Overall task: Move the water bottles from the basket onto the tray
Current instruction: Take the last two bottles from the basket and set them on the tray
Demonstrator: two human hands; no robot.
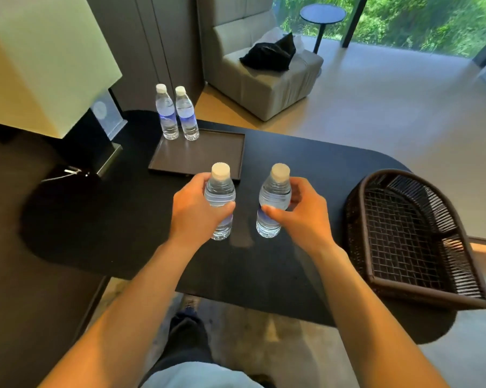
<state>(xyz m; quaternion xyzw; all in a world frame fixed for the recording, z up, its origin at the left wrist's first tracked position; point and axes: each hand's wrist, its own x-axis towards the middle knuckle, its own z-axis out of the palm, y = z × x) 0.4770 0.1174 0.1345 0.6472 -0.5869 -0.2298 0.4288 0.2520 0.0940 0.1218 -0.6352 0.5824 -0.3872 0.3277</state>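
My left hand point(192, 211) grips a clear water bottle point(220, 191) with a white cap, held upright above the black table. My right hand point(306, 212) grips a second, matching water bottle point(274, 191), also upright, a little to the right. A dark rectangular tray point(208, 161) lies just beyond both hands. Two more water bottles point(166, 113) point(186, 114) stand side by side on the tray's far left corner. The dark wicker basket point(409, 236) sits at the table's right end, and nothing shows inside it.
The black table point(124, 219) has rounded ends. A lamp with a pale shade point(46, 60) and black base stands at the far left, next to a small clear sign holder point(107, 113). A grey armchair point(264, 77) and a round side table point(323, 15) stand beyond.
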